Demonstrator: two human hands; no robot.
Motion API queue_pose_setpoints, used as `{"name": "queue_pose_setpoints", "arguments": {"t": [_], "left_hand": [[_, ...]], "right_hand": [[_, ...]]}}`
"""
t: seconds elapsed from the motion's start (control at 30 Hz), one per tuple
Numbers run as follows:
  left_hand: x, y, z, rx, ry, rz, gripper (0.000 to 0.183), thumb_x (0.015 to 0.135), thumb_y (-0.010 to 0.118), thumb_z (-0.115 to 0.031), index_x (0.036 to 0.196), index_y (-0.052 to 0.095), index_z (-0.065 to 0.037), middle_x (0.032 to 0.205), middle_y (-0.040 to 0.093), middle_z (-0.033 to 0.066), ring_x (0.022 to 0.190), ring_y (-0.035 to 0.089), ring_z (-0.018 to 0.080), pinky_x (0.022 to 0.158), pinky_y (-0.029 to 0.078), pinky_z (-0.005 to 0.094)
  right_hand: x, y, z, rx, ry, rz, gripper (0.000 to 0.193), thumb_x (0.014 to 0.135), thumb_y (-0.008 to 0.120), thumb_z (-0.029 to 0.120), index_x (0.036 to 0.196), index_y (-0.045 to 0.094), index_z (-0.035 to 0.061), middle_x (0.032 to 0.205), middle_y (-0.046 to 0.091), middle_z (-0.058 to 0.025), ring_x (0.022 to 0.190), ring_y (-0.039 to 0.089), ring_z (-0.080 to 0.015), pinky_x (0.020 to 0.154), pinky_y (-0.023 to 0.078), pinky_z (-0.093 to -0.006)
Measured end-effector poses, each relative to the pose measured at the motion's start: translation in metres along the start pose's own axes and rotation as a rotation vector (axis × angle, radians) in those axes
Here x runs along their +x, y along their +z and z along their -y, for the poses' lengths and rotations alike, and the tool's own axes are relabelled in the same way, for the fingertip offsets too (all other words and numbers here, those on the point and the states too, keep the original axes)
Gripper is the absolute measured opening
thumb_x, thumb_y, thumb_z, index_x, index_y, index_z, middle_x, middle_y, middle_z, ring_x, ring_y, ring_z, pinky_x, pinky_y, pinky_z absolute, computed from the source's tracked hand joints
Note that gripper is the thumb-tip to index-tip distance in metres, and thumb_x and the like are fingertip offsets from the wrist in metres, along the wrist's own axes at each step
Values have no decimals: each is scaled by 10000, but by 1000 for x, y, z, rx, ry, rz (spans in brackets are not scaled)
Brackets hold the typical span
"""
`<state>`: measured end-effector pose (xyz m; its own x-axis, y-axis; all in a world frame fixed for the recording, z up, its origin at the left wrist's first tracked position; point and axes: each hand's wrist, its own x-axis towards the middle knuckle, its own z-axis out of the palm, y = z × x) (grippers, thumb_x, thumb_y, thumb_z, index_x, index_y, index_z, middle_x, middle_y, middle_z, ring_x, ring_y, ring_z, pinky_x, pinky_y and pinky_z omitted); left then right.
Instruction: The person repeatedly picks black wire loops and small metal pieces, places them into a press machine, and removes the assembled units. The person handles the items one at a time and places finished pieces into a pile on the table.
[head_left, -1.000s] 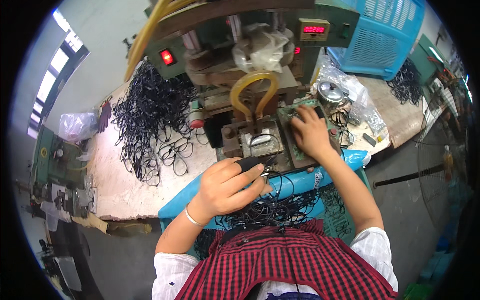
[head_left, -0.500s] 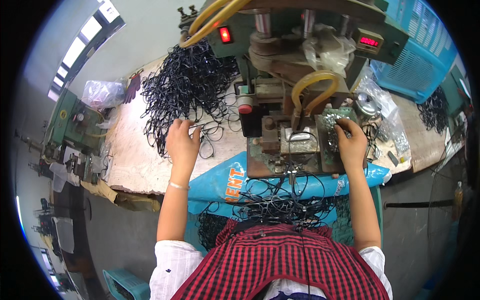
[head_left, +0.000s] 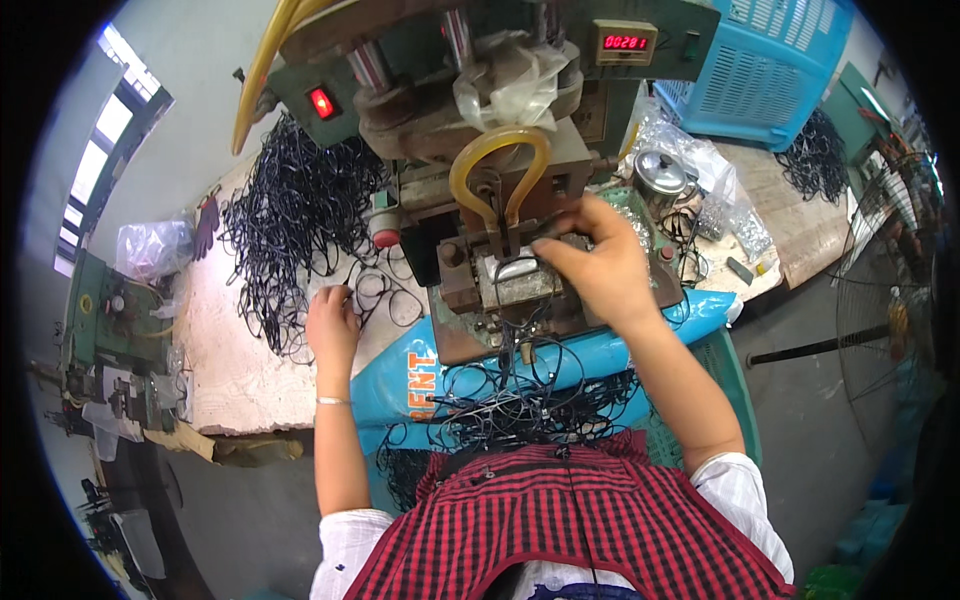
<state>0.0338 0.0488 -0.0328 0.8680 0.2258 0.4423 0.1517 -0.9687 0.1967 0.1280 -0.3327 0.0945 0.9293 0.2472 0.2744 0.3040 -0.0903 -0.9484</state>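
Observation:
My right hand (head_left: 608,268) reaches over the metal die (head_left: 520,290) of a green press (head_left: 590,110). Its thumb and fingers are drawn together beside the yellow hose loop (head_left: 458,180); anything between them is too small to make out. A black cable runs from the die down toward my lap. On the bench at left, my left hand (head_left: 333,325) has its fingers curled at a loose black cable (head_left: 392,305), next to a big heap of black cables (head_left: 300,210). Small shiny metal pieces (head_left: 632,212) lie right of the die, partly behind my right hand.
A red button (head_left: 385,236) sticks out on the press's left side. More cables (head_left: 530,395) lie across a blue plastic sheet (head_left: 385,385) before me. At right are a round metal pot (head_left: 662,173), a blue crate (head_left: 765,75) and a fan guard (head_left: 880,310).
My right hand has moved left from the small metal pieces to the die. My left hand has shifted slightly toward me along the bench. The whole view has swung to the right.

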Motion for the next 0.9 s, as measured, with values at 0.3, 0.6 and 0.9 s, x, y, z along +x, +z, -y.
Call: {"name": "queue_pose_setpoints", "arguments": {"t": [0.3,0.6,0.9], "left_hand": [[32,-130,-159,-1441,342,-382,188,1023,498,34,1208,497,1,1171,623,169,1039,654,263,826,635,428],[53,-130,-178,-1319,303,-402,170,932,609,68,1020,480,0,983,660,200,902,689,265,816,622,442],[25,-95,-203,-588,992,-263,185,718,789,-104,828,641,-98,1102,748,51,673,585,173,654,567,312]], "right_hand": [[-8,28,1,270,78,-57,540,803,744,-14,1303,544,-48,967,700,-62,911,634,-97,895,489,-261],[-42,37,15,28,-176,-96,575,885,725,74,1394,498,-67,1239,664,-214,1101,685,-244,985,501,-346],[-34,-60,-103,-988,-221,-281,200,800,786,156,960,725,53,1230,657,-209,1278,549,-405,990,472,-514]]}}
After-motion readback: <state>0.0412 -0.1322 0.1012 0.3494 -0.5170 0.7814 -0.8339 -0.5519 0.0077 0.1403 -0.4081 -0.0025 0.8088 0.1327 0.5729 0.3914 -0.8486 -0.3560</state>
